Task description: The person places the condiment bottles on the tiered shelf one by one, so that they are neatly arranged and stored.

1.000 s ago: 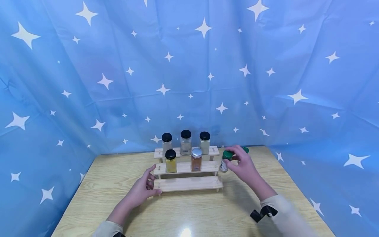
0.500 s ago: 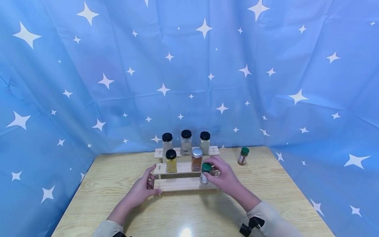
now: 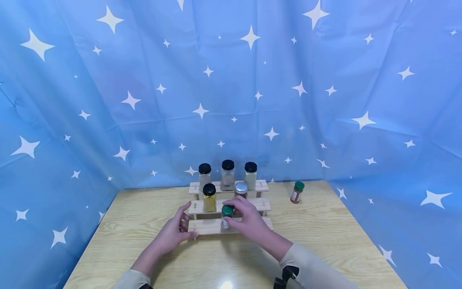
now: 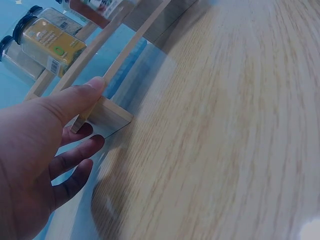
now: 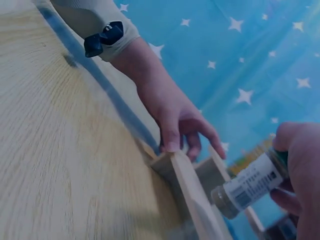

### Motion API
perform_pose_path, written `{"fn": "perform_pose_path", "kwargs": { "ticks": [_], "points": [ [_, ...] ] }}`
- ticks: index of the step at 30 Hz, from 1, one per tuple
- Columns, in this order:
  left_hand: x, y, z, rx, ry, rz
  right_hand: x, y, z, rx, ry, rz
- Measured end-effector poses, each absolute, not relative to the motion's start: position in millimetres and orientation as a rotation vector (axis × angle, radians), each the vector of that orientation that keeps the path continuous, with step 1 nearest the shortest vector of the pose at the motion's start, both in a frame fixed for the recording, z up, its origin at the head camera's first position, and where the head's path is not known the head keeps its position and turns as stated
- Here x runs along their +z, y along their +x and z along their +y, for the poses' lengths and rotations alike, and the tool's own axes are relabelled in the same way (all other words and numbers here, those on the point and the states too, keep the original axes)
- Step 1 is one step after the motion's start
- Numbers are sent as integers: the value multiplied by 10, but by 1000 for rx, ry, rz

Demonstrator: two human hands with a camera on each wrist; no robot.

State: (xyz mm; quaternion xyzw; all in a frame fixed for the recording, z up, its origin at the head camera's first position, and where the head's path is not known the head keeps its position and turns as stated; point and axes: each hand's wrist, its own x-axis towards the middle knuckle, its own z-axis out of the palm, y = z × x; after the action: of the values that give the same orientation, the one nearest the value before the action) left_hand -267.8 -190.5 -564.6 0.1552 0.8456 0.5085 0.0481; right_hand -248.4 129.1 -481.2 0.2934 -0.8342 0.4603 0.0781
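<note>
A three-step wooden spice rack (image 3: 205, 227) stands on the table, its lowest step toward me. My left hand (image 3: 172, 233) grips the left end of that step, thumb in front, as the left wrist view (image 4: 65, 135) shows. My right hand (image 3: 250, 222) holds a green-capped spice jar (image 3: 226, 216) by its cap end, over the middle of the lowest step. The jar's label (image 5: 252, 182) faces the right wrist camera, and its clear base is close to the step. Whether it touches the wood, I cannot tell.
On the middle step are a yellow spice jar (image 3: 209, 200) and a silver-capped jar (image 3: 241, 188), partly hidden by my right hand. Three black-capped jars, one in the centre (image 3: 227, 176), fill the top step. Another green-capped jar (image 3: 296, 193) stands on the table (image 3: 325, 233) to the right.
My right hand has carried the green-capped jar leftward from beside the rack to over the lowest step, leaving the other green-capped jar in full view. My left hand stays on the rack.
</note>
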Motion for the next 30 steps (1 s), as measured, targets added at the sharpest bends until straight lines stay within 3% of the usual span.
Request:
{"fn": "perform_pose_path", "kwargs": {
  "ticks": [12,30],
  "points": [
    [-5642,-2681,-1914,1549,475,2589,-4876,-2537,992,1302,916,-2552],
    [-5635,-2676,-1906,1538,473,2597,-4961,-2562,916,1317,909,-2575]
  ]
}}
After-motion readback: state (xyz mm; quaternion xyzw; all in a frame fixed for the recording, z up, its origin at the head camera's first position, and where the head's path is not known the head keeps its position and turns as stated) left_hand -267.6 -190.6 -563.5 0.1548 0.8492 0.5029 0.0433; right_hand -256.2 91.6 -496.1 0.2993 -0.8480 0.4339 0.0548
